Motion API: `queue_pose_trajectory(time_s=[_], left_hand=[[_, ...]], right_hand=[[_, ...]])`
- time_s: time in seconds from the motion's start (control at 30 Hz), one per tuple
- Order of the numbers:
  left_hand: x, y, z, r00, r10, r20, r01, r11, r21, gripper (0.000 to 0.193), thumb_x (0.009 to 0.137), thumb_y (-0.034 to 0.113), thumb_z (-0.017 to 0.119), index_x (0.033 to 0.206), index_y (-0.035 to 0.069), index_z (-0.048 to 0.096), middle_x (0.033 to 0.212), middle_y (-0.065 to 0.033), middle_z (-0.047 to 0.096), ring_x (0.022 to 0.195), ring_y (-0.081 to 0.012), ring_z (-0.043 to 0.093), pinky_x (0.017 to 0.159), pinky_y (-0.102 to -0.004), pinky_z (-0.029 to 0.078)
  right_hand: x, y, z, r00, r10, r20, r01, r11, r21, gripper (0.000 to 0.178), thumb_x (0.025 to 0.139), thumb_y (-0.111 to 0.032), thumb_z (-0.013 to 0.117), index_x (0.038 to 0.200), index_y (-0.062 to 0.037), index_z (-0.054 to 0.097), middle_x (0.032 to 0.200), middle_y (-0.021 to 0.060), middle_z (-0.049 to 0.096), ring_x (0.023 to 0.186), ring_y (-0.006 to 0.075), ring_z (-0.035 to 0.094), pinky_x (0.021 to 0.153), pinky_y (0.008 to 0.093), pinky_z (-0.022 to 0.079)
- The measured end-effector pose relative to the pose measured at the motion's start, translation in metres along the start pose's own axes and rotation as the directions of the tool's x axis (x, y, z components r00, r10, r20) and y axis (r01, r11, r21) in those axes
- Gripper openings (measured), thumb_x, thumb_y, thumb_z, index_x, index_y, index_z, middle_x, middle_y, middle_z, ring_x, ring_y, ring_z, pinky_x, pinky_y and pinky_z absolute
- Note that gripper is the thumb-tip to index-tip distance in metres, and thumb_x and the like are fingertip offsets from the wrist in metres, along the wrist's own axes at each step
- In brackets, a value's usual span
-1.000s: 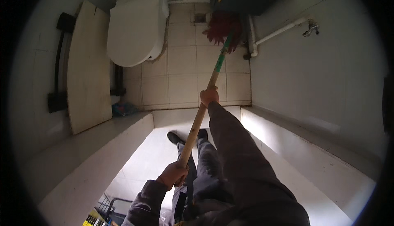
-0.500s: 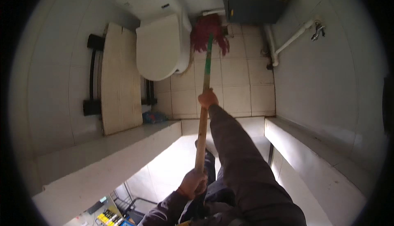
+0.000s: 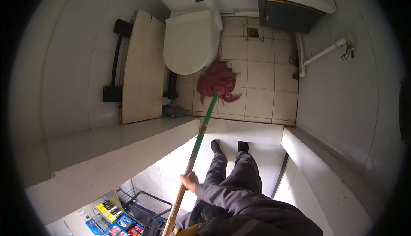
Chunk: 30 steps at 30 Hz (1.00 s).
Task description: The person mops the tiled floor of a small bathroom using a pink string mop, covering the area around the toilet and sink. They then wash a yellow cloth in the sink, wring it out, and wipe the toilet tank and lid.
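**Mop Rests on Tile Beside Toilet**

Head view: A mop (image 3: 196, 149) slants over a step (image 3: 239, 129), its red strands (image 3: 217, 79) splayed on the floor (image 3: 260, 75) just off the toilet's (image 3: 188, 43) front. The right hand (image 3: 189, 181) wraps its fingers round the shaft (image 3: 206, 122); the left hand is out of sight, its grip unknown. The shaft looks stiff and light, the strands limp, likely heavier if wet; bare wood seems the surest hold. Toilet, step and board (image 3: 143, 69) crowd the left; cabinet (image 3: 289, 15) and pipe (image 3: 323, 54) the right.
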State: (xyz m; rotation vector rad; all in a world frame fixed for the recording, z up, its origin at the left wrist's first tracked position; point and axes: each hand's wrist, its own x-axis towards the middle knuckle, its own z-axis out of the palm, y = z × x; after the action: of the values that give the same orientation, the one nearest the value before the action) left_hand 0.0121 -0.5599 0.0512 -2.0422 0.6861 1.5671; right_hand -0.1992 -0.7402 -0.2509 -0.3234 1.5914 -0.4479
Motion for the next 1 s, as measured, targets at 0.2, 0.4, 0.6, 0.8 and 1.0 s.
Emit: queue_pose_trajectory(time_s=[0.2, 0.4, 0.6, 0.8, 1.0], left_hand=[[0.021, 0.090, -0.029, 0.944, 0.309, 0.115, -0.329, 0.858, 0.396, 0.030, 0.079, 0.017, 0.071, 0.105, 0.002, 0.065, 0.078, -0.0033, 0.065, 0.075, -0.0127, 0.061, 0.068, -0.0309, 0.051], [0.033, 0.187, -0.023, 0.912, 0.312, 0.268, -0.410, 0.737, 0.537, 0.027, 0.077, 0.018, 0.069, 0.092, 0.000, 0.057, 0.070, -0.0088, 0.063, 0.054, -0.0142, 0.064, 0.048, -0.0294, 0.052], [0.032, 0.263, 0.016, 0.873, 0.280, 0.400, -0.449, 0.782, 0.432, 0.041, 0.076, 0.024, 0.067, 0.105, -0.003, 0.057, 0.074, -0.0174, 0.066, 0.053, -0.0218, 0.064, 0.055, -0.0360, 0.054], [0.012, 0.131, -0.038, 0.925, 0.380, 0.010, -0.346, 0.830, 0.437, 0.040, 0.071, 0.029, 0.069, 0.099, 0.002, 0.063, 0.082, -0.0204, 0.067, 0.080, -0.0357, 0.066, 0.071, -0.0399, 0.052], [-0.118, 0.047, -0.060, 0.900, 0.200, -0.388, -0.267, 0.955, -0.127, 0.025, 0.084, 0.008, 0.065, 0.107, -0.002, 0.060, 0.076, -0.0055, 0.063, 0.059, -0.0069, 0.055, 0.049, -0.0215, 0.040]], right_hand=[[0.057, -0.075, -0.104, 0.973, 0.003, 0.230, -0.147, 0.775, 0.614, 0.014, 0.081, -0.009, 0.062, 0.080, 0.0043, 0.057, 0.069, 0.0119, 0.060, 0.058, 0.0269, 0.065, 0.052, 0.0372, 0.055], [0.061, -0.059, -0.197, 0.982, 0.118, 0.147, -0.185, 0.766, 0.615, 0.018, 0.081, -0.017, 0.063, 0.090, -0.0037, 0.056, 0.071, 0.0093, 0.058, 0.062, 0.0274, 0.064, 0.058, 0.0441, 0.056], [0.085, 0.009, -0.290, 0.966, 0.208, -0.153, -0.057, 0.750, 0.659, 0.018, 0.079, -0.015, 0.062, 0.088, -0.0037, 0.052, 0.071, 0.0117, 0.055, 0.058, 0.0283, 0.059, 0.056, 0.0465, 0.056], [0.087, 0.058, -0.142, 0.961, 0.151, -0.230, -0.026, 0.882, 0.470, 0.022, 0.079, -0.019, 0.058, 0.089, -0.0011, 0.052, 0.069, 0.0125, 0.056, 0.055, 0.0291, 0.060, 0.049, 0.0467, 0.054], [-0.005, -0.003, 0.030, 0.991, 0.043, 0.124, -0.079, 0.948, 0.308, 0.026, 0.074, -0.024, 0.061, 0.081, 0.0007, 0.060, 0.070, 0.0106, 0.061, 0.059, 0.0239, 0.063, 0.051, 0.0431, 0.056]])
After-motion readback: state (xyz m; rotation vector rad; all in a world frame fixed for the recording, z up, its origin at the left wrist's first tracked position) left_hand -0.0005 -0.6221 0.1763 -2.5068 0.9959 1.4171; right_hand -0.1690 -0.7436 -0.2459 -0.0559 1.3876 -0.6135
